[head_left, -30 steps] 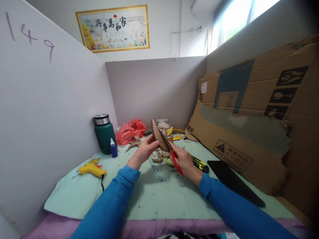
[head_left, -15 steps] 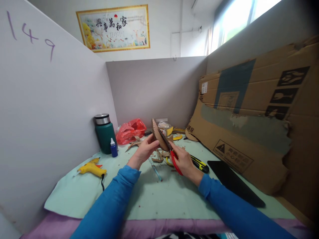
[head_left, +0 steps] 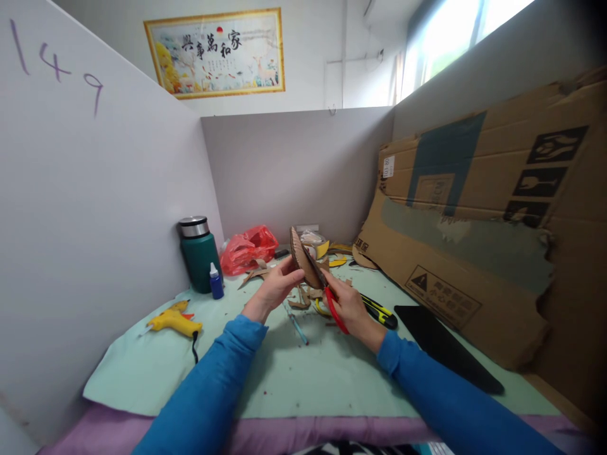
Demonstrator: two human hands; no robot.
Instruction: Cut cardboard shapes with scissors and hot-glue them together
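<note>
A green flask [head_left: 201, 264] with a steel lid stands by the left partition [head_left: 118, 183] (marked 149 in purple), a small blue bottle [head_left: 216, 283] just before it. Nearer, a yellow glue gun [head_left: 174, 322] lies on its side on the pale green cloth [head_left: 332, 385]. A crumpled red bag [head_left: 250, 249] sits toward the back. On the right, large torn cardboard [head_left: 441, 259] leans against the partition, a flat black board [head_left: 446, 347] near its foot. A gold-framed picture [head_left: 215, 54] hangs on the wall beyond, left of a bright window [head_left: 455, 44].
</note>
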